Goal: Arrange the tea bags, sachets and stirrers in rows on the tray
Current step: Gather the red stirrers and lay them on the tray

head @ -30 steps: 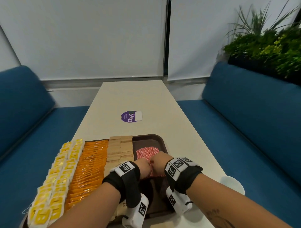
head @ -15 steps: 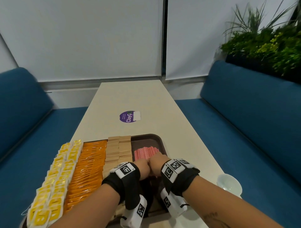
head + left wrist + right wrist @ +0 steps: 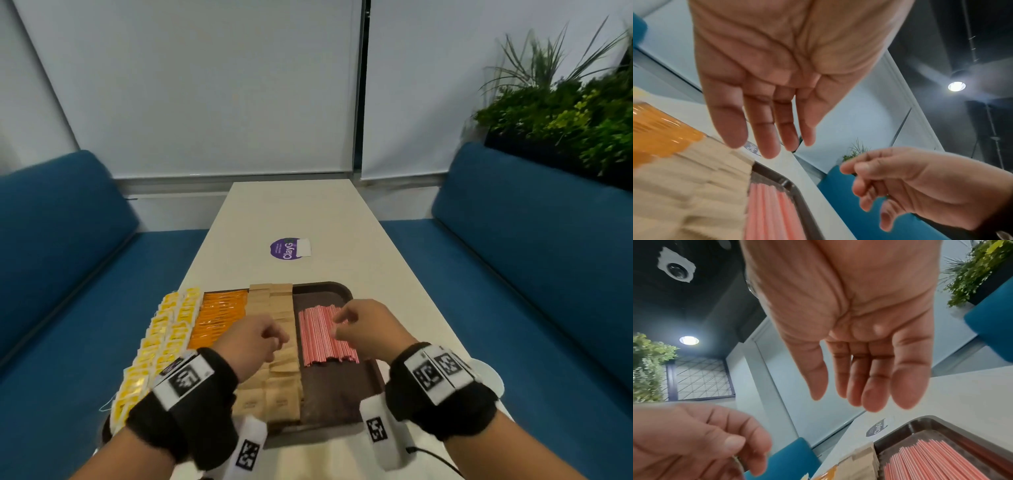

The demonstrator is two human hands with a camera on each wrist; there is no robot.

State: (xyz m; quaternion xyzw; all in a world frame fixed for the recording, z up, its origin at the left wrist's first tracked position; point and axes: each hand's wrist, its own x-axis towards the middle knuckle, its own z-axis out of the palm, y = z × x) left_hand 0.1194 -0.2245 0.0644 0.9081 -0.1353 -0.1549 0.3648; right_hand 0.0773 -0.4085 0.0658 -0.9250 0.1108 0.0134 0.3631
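Note:
A dark brown tray (image 3: pixel 337 404) on the table holds rows side by side. From left to right lie yellow tea bags (image 3: pixel 161 339), orange sachets (image 3: pixel 219 315), brown paper sachets (image 3: pixel 274 394) and pink striped stirrers (image 3: pixel 320 337). My left hand (image 3: pixel 270 337) hovers over the brown sachets, fingers relaxed and empty (image 3: pixel 772 146). My right hand (image 3: pixel 342 323) hovers over the stirrers' right side, also loose and holding nothing (image 3: pixel 859 395). Neither hand touches the tray's contents.
The pale table (image 3: pixel 308 212) runs away from me and carries a purple round sticker (image 3: pixel 287 248). A white bowl (image 3: pixel 493 373) sits by my right wrist at the table edge. Blue benches (image 3: pixel 534 260) flank both sides, and plants (image 3: pixel 565 113) stand at the back right.
My hands were pressed together on the stirrers. They have lifted and moved apart, the left over the brown sachets, leaving the stirrers lying in an even row.

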